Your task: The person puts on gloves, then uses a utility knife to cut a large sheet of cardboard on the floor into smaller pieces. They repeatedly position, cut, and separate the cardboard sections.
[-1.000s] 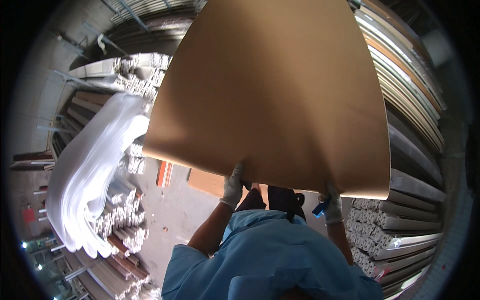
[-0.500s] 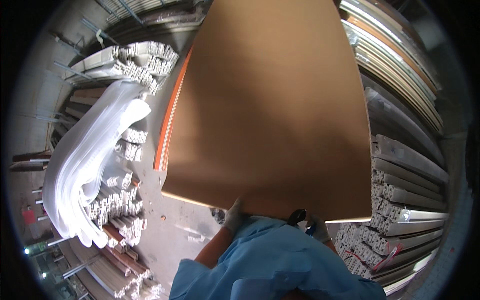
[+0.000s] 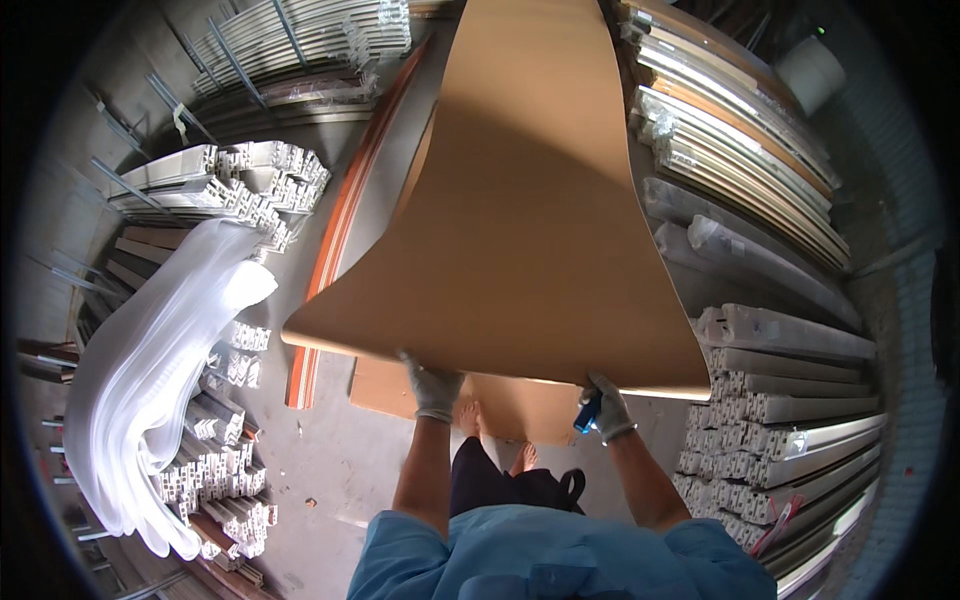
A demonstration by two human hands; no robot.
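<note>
A large brown cardboard sheet [image 3: 520,230] stretches away from me, its near edge lifted and its left and right corners flaring out. My left hand [image 3: 437,390], in a pale glove, is closed on the near edge, left of the middle. Farther right along that edge, my gloved right hand [image 3: 609,405] grips the sheet. It also holds a small blue tool [image 3: 589,411], whose kind I cannot make out, against the palm. The fingertips of both hands are partly hidden by the cardboard. Below the raised edge, another piece of cardboard [image 3: 385,388] lies on the floor by my bare feet.
Orange-and-white striped long strips [image 3: 340,230] lie on the floor left of the sheet. Farther left are stacked white profiles [image 3: 225,480] and a draped bundle of translucent white wrap [image 3: 160,350]. Stacked long profiles [image 3: 790,410] line the right side, close to the sheet's corner.
Both hands have moved away from my body with the sheet's near edge, which now bows outward at its corners. My feet and the cardboard on the floor have come into view.
</note>
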